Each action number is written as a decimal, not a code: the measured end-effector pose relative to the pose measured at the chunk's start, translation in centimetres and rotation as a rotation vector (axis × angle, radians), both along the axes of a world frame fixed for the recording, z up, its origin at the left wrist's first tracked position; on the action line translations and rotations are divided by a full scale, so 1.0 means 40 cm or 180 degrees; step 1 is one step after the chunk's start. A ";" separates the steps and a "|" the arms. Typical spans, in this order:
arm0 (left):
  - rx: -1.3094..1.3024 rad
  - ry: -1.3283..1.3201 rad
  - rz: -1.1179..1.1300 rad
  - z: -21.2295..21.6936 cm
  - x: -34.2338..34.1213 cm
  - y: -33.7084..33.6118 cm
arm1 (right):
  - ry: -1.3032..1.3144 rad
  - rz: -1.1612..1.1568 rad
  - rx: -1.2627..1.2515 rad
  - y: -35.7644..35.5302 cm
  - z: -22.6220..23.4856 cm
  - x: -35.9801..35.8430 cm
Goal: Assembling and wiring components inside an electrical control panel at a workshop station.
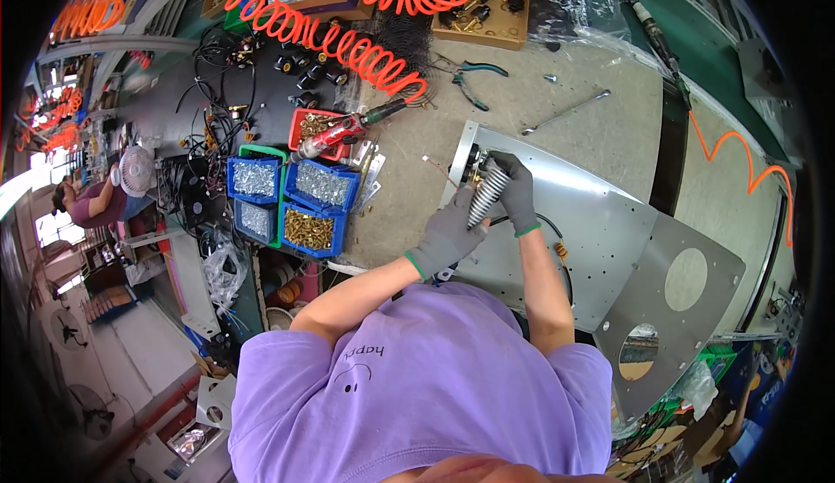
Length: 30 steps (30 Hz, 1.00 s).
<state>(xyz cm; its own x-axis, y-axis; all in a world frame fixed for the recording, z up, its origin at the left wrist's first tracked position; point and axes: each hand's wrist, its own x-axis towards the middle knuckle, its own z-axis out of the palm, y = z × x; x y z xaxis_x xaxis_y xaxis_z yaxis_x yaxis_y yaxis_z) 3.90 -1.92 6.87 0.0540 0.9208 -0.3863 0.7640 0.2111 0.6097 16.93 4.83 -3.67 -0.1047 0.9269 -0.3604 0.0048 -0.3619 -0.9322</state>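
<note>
Both my hands wear grey gloves with green cuffs. Between them is a silver ribbed metal tube (488, 196), tilted, its lower end by my left hand. My right hand (519, 194) is closed round its upper part. My left hand (450, 232) is closed against its lower left side; the fingertips are partly hidden. Beneath lies a large sheet-metal panel (591, 222) with small holes and a raised left edge. Dark and brass fittings (475, 163) sit at the panel's upper left corner, just beyond the tube. A black cable (570, 278) curves over the panel.
Left of the panel stand blue bins (320, 185) of screws and brass parts, with a red power tool (329, 137) above them. Pliers (477, 78) and a wrench (567, 112) lie beyond. An orange coiled hose (330, 39) hangs across the far left. Another person (96, 203) is far left.
</note>
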 end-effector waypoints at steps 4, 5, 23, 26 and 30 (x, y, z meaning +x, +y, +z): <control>0.0142 -0.0021 0.0002 -0.001 -0.003 -0.002 | -0.0063 -0.0041 0.0223 0.002 0.014 -0.003; 0.0148 -0.0019 -0.0001 0.000 -0.004 -0.002 | 0.0009 -0.0084 0.0097 0.002 0.016 -0.003; 0.0081 -0.0313 0.0140 -0.004 -0.021 -0.012 | -0.0034 0.0270 -0.0119 0.006 0.013 0.005; -0.0081 -0.0478 0.0356 0.006 -0.020 -0.002 | 0.0187 -0.0036 0.0288 -0.001 0.021 -0.011; -0.0131 -0.0757 0.0475 0.025 -0.025 0.019 | -0.0037 -0.0394 0.0561 -0.007 0.009 -0.027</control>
<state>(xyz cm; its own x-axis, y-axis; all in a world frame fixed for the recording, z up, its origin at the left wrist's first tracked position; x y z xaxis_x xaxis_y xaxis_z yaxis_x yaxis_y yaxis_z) 2.88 -1.15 7.86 0.0126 0.9092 -0.4163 0.5590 0.3388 0.7568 15.84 4.55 -3.31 0.0171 0.9812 -0.1922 -0.0186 -0.1919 -0.9812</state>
